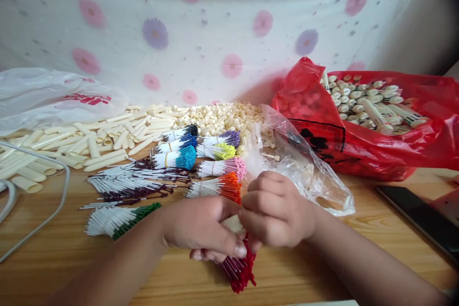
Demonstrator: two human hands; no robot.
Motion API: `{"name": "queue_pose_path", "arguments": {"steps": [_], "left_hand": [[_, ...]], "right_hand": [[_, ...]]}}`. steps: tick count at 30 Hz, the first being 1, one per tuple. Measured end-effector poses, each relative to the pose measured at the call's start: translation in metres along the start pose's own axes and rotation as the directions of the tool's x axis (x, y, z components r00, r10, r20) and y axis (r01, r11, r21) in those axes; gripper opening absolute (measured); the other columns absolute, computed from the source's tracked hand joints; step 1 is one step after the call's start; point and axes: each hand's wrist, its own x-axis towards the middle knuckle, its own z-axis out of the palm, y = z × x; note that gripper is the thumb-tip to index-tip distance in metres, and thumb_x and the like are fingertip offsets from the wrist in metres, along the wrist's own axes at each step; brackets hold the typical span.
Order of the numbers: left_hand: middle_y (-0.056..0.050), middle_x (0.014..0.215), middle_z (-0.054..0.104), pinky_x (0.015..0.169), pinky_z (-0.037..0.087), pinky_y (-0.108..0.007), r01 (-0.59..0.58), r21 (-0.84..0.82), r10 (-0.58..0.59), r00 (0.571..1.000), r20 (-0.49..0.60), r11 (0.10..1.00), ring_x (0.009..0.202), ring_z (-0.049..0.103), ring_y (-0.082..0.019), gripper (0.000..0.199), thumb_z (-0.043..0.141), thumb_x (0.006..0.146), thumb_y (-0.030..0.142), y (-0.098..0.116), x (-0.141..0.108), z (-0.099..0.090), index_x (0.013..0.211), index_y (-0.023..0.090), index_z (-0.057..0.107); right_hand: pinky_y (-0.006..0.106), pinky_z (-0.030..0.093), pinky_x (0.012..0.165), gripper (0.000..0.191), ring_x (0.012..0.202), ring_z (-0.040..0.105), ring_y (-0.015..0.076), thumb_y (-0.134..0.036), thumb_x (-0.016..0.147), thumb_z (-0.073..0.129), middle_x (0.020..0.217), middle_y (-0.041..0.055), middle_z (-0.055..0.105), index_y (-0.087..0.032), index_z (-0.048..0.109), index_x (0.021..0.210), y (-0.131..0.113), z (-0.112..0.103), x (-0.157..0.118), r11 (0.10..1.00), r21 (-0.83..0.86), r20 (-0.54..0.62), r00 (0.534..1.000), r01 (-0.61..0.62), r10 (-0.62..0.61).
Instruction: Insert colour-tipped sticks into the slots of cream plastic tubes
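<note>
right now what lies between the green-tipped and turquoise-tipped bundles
A spread of dark-tipped white sticks lies between the green-tipped bundle and the turquoise-tipped bundle in the head view.

Two grips (pixel 204 224) (pixel 274 210), three bags (pixel 50 95) (pixel 322 186) (pixel 369 153), one phone (pixel 419 215)

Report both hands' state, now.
Left hand: closed on a cream-coloured piece.
Right hand: closed, fingers at that piece's end; anything inside its grip is hidden.

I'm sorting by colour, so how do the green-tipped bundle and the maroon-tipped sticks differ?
The green-tipped bundle is bunched together; the maroon-tipped sticks lie loosely spread. The bundle lies nearer the camera than the sticks. Both have white shafts.
</note>
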Motion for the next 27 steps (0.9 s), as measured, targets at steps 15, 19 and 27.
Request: {"name": "queue_pose_path", "arguments": {"steps": [15,19,27], "left_hand": [[-0.006,0.069,0.064,0.053,0.046,-0.034,0.558,0.777,0.564,0.557,-0.610,0.290,0.065,0.063,-0.026,0.014,0.044,0.079,0.029,-0.018,0.030,0.006,0.081,0.019,0.053],[-0.004,0.070,0.064,0.055,0.046,-0.032,0.534,0.783,0.578,0.546,-0.607,0.318,0.066,0.063,-0.024,0.020,0.043,0.080,0.037,-0.016,0.029,0.000,0.086,0.020,0.052],[-0.007,0.101,0.059,0.078,0.043,-0.040,0.228,0.920,0.618,0.686,-0.384,0.319,0.093,0.054,-0.024,0.036,0.045,0.080,0.044,-0.014,0.025,-0.002,0.106,0.020,0.048]], "right_hand": [[0.021,0.031,0.049,0.024,0.052,0.044,0.0117,-0.032,0.086,0.030,0.057,-0.0019,0.045,-0.020,0.037,0.066,-0.011,0.017,0.016,0.388,0.141,0.325,0.413,-0.911,0.851],[0.023,0.036,0.055,0.027,0.061,0.051,0.0146,-0.039,0.088,0.027,0.066,0.0011,0.054,-0.020,0.045,0.083,-0.005,0.002,0.013,0.436,0.157,0.413,0.460,-0.886,0.786],[0.029,0.040,0.067,0.032,0.086,0.056,0.0218,-0.033,0.086,0.035,0.098,0.0105,0.060,-0.017,0.049,0.109,0.070,-0.019,-0.046,0.379,-0.436,0.214,0.314,-0.816,0.925]]}}
